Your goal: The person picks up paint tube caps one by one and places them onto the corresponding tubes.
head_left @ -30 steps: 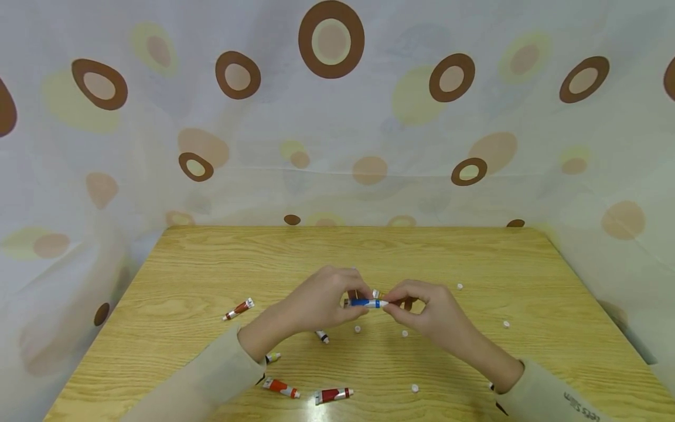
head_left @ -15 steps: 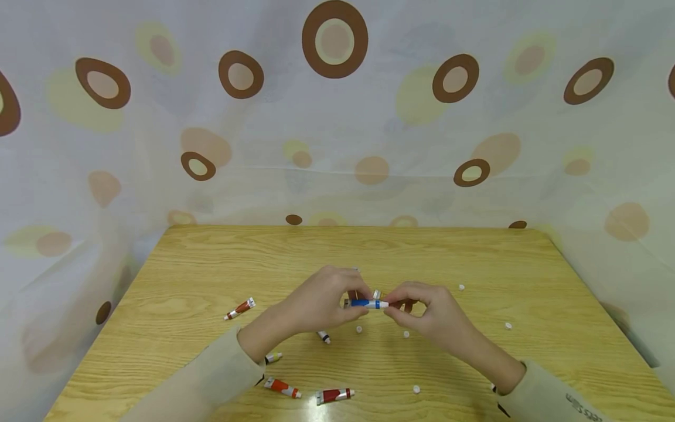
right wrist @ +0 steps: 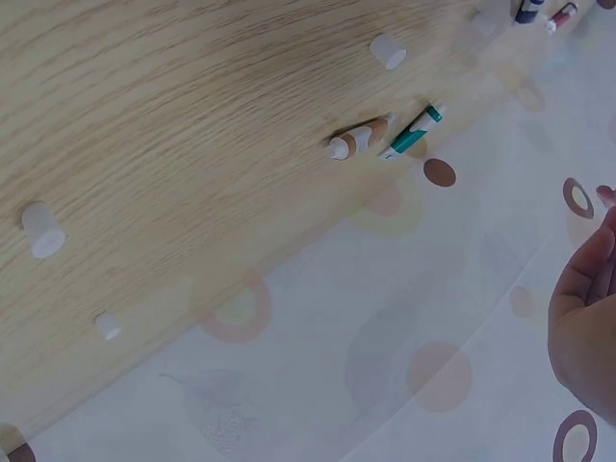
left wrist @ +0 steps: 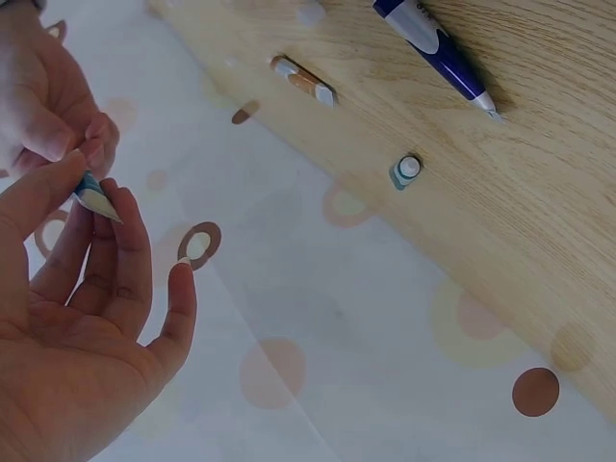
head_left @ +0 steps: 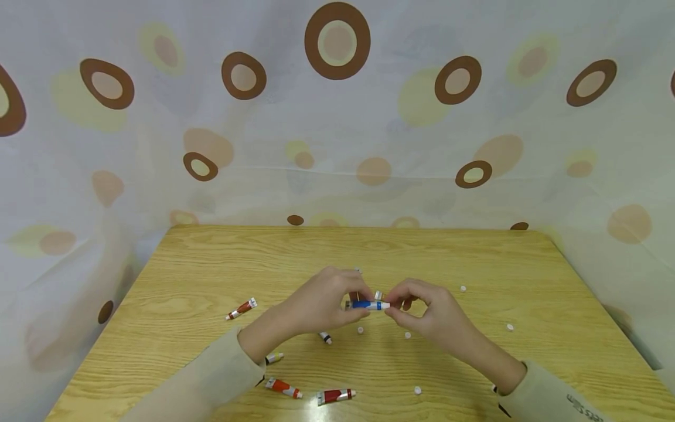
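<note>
My left hand holds a small blue paint tube by its body, thumb and fingers on either side. The tube lies level above the table, its white-capped end pointing right. At that end my right hand pinches the white cap between thumb and fingertips. In the left wrist view the flat crimped end of the paint tube sticks out of my left fingers. The right wrist view shows only part of my right hand, with its fingertips mostly out of frame.
Several paint tubes lie about the wood-grain table: a brown one, an orange one, a dark red one, a black one. Loose white caps are scattered around. A patterned curtain encloses the table.
The hands stay almost in place. My right fingertips have drawn slightly right along the paint tube's end, and more of the white cap shows. The whole view has shifted a little.
</note>
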A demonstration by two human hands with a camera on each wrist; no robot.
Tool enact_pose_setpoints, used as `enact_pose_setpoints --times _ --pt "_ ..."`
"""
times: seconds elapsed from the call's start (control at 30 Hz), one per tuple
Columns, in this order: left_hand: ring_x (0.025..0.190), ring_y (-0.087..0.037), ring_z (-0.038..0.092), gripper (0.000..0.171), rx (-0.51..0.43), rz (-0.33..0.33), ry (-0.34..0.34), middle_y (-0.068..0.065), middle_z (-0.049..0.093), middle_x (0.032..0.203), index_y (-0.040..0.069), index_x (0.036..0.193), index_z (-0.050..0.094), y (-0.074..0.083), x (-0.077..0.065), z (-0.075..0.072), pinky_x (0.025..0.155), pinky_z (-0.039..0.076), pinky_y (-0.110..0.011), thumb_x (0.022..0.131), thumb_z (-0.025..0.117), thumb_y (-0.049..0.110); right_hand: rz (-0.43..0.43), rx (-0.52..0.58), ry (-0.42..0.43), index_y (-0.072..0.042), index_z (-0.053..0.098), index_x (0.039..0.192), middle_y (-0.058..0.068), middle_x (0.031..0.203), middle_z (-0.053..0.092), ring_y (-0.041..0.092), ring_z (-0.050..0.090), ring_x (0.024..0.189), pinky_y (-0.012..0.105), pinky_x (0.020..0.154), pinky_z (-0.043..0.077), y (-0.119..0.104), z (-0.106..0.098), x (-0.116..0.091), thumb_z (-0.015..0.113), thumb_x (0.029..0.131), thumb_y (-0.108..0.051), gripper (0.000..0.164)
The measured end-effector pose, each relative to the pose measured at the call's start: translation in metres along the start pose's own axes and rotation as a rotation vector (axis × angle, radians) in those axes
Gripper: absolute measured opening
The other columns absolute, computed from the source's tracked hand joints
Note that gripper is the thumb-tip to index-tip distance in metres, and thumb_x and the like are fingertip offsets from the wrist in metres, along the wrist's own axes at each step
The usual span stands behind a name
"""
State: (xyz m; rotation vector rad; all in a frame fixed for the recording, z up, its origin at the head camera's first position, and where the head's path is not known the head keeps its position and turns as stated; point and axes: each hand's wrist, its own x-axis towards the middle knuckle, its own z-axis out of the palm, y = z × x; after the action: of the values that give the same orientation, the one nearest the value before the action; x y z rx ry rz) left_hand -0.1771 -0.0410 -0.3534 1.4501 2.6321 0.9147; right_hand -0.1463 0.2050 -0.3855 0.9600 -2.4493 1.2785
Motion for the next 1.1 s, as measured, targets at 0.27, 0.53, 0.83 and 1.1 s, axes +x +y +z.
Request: enact_pose_setpoints --times 0.27,0.53,0.83,1.1 --pt "0.08 -0.006 0.069 0.011 0.012 0.01 0.002 -0.001 0.074 0.096 0.008 0.103 0.078 -0.0004 -0.0002 -0.0004 0.074 0.06 -0.022 0.093 0.078 0.013 -0.029 0.029 0.003 -0.016 0.074 0.095 -0.004 0.087 0.073 0.003 0.062 0.077 0.022 0.07 0.056 0.001 0.0019 0.0006 0.078 0.09 -0.003 0.014" --pt "0.079 -0.004 0.068 0.011 0.012 0.003 0.004 0.0 0.073 0.094 0.009 0.102 0.078 -0.0011 -0.0015 -0.0002 0.082 0.061 -0.023 0.092 0.078 0.013 -0.048 0.012 0.005 -0.015 0.076 0.1 -0.003 0.09 0.075 0.003 0.063 0.079 0.022 0.071 0.057 0.0001 0.0037 0.0013 0.079 0.088 -0.002 0.017" --pt "0.082 -0.002 0.069 0.012 0.009 -0.026 -0.001 0.0 0.075 0.098 0.009 0.104 0.078 -0.003 -0.0029 -0.0022 0.094 0.059 -0.024 0.093 0.078 0.014 -0.077 -0.089 0.047 -0.017 0.072 0.11 -0.007 0.101 0.073 0.004 0.065 0.088 0.018 0.078 0.054 -0.0006 0.0007 0.0004 0.084 0.082 -0.002 0.034" --pt "0.082 -0.002 0.07 0.012 0.0 -0.023 0.005 0.0 0.075 0.097 0.009 0.104 0.078 -0.0037 -0.0024 -0.0031 0.091 0.059 -0.024 0.093 0.077 0.015 -0.13 -0.077 0.057 -0.011 0.072 0.106 0.0 0.103 0.073 0.003 0.063 0.091 0.014 0.081 0.052 0.0012 0.0016 0.0 0.084 0.079 0.005 0.034"
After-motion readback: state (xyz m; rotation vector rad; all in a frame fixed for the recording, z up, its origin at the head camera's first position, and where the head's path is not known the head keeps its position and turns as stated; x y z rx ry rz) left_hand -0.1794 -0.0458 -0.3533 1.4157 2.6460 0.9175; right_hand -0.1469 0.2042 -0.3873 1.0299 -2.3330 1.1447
